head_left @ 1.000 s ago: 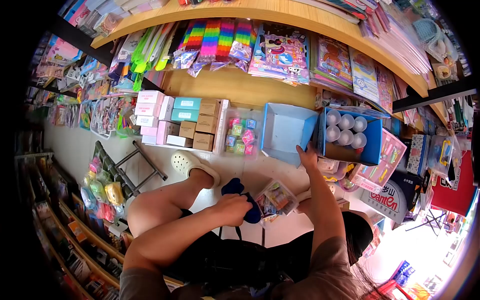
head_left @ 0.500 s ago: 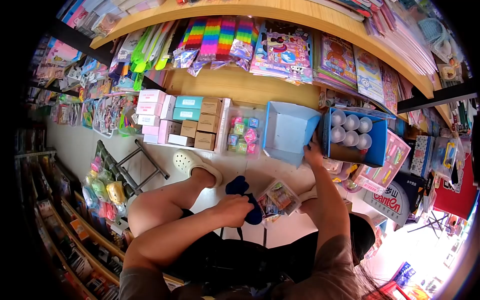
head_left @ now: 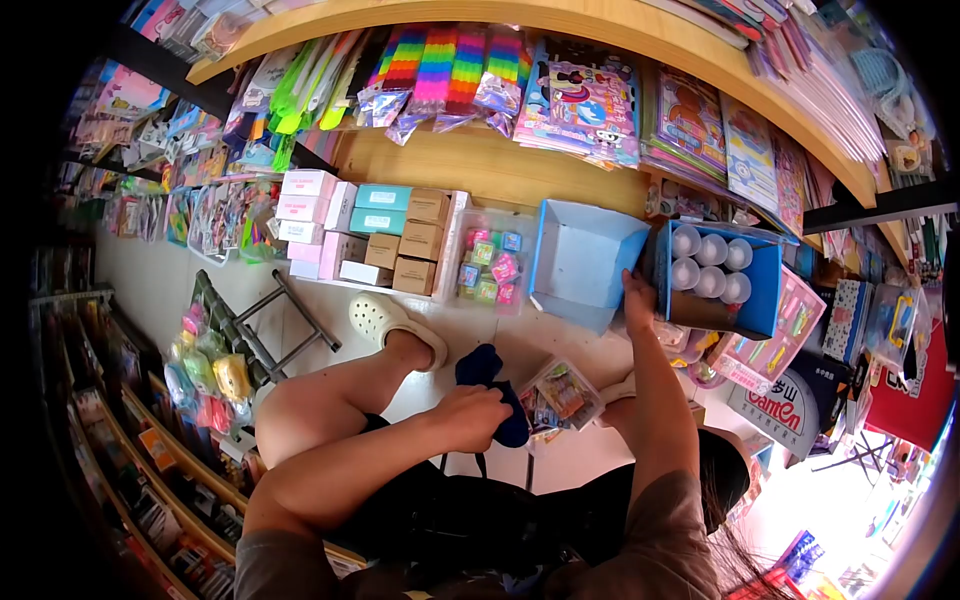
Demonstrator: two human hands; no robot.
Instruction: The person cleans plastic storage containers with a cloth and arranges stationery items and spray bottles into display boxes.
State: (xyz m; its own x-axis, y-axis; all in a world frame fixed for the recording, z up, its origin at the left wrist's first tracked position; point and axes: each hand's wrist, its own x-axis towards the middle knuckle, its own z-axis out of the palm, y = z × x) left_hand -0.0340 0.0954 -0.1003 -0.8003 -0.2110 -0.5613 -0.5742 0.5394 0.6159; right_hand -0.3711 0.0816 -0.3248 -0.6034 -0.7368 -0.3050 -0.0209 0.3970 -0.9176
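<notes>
My left hand [head_left: 468, 418] is closed around a dark blue cloth [head_left: 480, 367], bunched up, with parts sticking out above and below the fingers. My right hand [head_left: 639, 302] is at the right side of an open light blue box [head_left: 585, 265], its fingers bent against the wall; the fingertips are partly hidden. The inside of this box shows bare, pale walls. Just right of that hand stands a second blue box [head_left: 765, 290] with several round clear-lidded cups [head_left: 712, 248]. Left of the open box is a clear tray [head_left: 462, 225] of small colourful cubes.
A white tray [head_left: 455, 245] of small cartons stands farther left, under a wooden shelf [head_left: 420, 175]. A clear container [head_left: 560, 395] of small packets is between my legs. A folding stool [head_left: 290, 320] stands on the left. Packed bookshelves [head_left: 130, 440] line the left side.
The whole view has shifted slightly, moving the shelf goods a little to the right. My left hand still holds the cloth, and my right hand stays at the open box's side.
</notes>
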